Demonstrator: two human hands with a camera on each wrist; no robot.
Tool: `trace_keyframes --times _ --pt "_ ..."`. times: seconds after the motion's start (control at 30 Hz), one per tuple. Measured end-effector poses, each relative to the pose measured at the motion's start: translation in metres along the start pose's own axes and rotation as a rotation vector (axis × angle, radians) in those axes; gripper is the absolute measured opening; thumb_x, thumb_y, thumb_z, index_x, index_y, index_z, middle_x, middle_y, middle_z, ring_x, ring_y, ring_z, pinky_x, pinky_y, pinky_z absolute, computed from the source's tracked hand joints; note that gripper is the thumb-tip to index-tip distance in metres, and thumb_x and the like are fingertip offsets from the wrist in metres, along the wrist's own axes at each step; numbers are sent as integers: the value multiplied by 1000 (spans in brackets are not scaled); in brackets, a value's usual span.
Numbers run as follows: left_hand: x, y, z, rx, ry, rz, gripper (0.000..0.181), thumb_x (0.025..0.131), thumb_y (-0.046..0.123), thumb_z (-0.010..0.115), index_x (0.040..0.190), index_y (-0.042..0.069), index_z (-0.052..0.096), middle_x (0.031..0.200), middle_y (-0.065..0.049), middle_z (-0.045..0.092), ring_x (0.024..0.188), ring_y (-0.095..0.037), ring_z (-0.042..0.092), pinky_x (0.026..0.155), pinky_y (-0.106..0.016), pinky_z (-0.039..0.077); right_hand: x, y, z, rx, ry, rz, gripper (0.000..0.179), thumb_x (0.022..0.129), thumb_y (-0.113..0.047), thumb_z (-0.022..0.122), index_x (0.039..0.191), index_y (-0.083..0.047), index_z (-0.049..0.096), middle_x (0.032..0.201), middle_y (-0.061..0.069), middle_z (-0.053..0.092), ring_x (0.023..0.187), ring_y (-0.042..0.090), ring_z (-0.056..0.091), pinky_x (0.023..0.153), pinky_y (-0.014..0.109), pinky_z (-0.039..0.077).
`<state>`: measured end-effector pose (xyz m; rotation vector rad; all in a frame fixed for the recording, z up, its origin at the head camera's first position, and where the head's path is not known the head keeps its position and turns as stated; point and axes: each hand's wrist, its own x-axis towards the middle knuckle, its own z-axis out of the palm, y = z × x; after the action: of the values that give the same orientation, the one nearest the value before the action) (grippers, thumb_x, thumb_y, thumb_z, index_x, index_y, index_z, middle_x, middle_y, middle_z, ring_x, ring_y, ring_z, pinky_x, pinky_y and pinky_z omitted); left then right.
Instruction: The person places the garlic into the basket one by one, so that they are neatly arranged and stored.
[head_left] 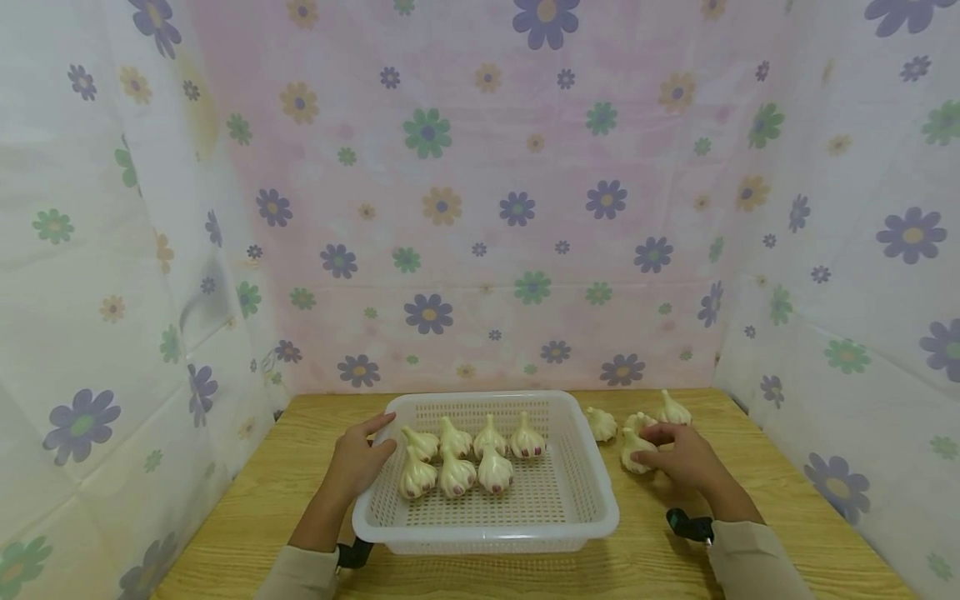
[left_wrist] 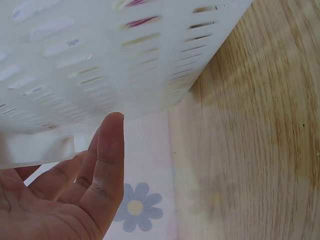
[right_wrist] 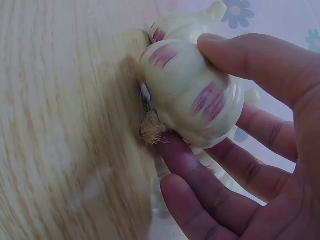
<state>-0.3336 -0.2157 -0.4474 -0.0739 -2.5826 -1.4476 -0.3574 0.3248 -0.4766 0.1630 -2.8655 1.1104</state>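
Observation:
A white plastic basket [head_left: 491, 533] stands on the table, with several garlic bulbs [head_left: 457, 477] grouped toward its left and middle. My left hand [head_left: 358, 460] holds the basket's left rim. From the left wrist, its fingers [left_wrist: 107, 155] lie along the slotted outer wall, while most of the thumb is hidden behind the rim. To the right of the basket, my right hand [head_left: 684, 454] grips a garlic bulb [right_wrist: 192, 95] between thumb and fingers. Purple streaks and a tuft of brown roots show on that bulb. Close behind it sits another garlic bulb [right_wrist: 185, 25].
More loose bulbs lie right of the basket: one garlic bulb [head_left: 601, 424] beside its rim and another garlic bulb [head_left: 674, 409] near the table's back edge. The wooden table [head_left: 285, 442] is enclosed by flowered cloth walls [head_left: 487, 208] behind and at both sides.

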Motion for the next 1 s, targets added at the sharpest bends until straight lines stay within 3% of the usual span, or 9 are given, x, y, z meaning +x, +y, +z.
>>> trace_keyframes --times 0.27,0.67,1.0 --pt "0 -1 0 1 3 8 54 93 14 61 147 11 59 161 -11 45 95 -25 74 64 -34 63 -1 -3 -1 160 -22 49 64 87 -41 82 133 0 63 127 23 63 81 22 69 67 37 62" --pt "0 -1 0 7 5 23 54 93 13 61 147 10 60 161 -12 46 91 -26 74 61 -33 62 -5 -18 -10 139 11 3 64 93 -44 75 139 -1 60 133 25 61 90 21 68 72 35 62" --pt "1 -2 0 14 14 28 54 92 13 61 146 10 60 160 -13 47 91 -24 73 62 -34 62 -5 -24 -14 143 34 -38 65 96 -46 71 144 -5 56 137 26 59 95 22 71 79 42 62"
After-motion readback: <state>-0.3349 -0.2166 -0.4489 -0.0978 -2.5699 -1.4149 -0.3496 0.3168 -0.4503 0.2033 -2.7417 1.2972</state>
